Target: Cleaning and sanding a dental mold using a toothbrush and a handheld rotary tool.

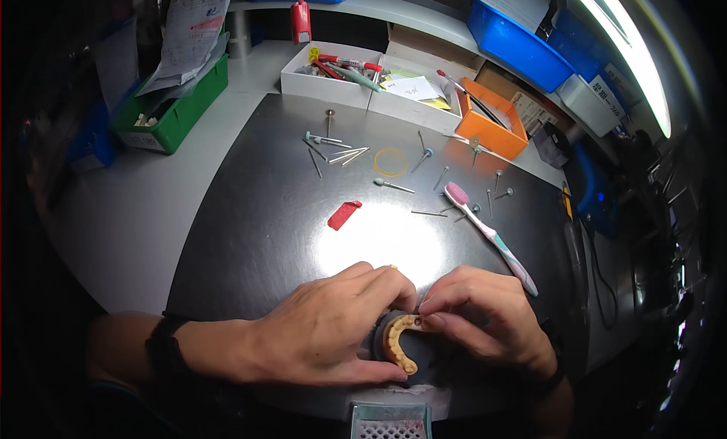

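Note:
A horseshoe-shaped dental model (397, 348) with cream teeth on a dark grey base sits near the front of the dark work mat. My left hand (318, 329) grips it from the left, thumb at its near end and fingers curled at the far side. A small yellowish bit shows at those bent fingers; I cannot make out what it is. At the far right end of the arch, beside a dark hole in it, my right hand (485, 314) is closed in a pinch. Its fingertips touch the model there and hide whatever is between them.
A pink-and-white toothbrush (492, 238) lies right of centre. Beyond are a red strip (344, 215), a yellow rubber band (390, 162) and several polishing burs (394, 185). White boxes (329, 88), an orange box (496, 140) and a green bin (178, 124) line the back. A perforated tray (390, 412) stands in front.

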Action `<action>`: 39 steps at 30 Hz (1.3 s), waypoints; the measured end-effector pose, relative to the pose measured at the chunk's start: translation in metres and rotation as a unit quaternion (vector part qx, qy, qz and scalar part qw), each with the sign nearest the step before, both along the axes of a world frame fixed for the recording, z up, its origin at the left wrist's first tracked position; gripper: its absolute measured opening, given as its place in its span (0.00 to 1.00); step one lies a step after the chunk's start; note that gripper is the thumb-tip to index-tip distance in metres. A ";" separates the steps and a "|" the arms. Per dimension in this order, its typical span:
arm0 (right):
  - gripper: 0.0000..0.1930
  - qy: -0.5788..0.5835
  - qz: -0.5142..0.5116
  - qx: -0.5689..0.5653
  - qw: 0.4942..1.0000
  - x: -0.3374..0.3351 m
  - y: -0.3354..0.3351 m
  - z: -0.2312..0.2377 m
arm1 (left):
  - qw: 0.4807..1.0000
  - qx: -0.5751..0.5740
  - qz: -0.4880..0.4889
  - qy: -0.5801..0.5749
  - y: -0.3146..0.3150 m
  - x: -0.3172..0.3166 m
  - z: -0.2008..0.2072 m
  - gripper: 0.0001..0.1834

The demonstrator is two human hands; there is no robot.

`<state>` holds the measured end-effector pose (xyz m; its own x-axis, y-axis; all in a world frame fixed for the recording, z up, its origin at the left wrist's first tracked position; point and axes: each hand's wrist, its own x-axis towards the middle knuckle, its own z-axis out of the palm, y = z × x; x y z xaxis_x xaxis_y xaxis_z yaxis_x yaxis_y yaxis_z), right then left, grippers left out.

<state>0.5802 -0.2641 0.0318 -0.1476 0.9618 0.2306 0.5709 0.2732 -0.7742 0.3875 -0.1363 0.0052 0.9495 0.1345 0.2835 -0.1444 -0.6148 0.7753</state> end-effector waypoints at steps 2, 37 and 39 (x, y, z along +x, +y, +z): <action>0.08 0.017 -0.007 -0.013 1.000 0.001 0.003 0.000 | 0.999 -0.032 0.015 -0.013 0.002 0.000 -0.004 0.29; 0.09 -0.029 -0.077 -0.020 0.996 -0.009 -0.005 0.004 | 0.994 -0.063 0.035 -0.080 -0.010 0.005 -0.003 0.29; 0.09 -0.042 -0.078 -0.016 0.996 -0.011 -0.005 0.006 | 0.993 -0.051 0.039 -0.095 -0.011 0.004 -0.004 0.28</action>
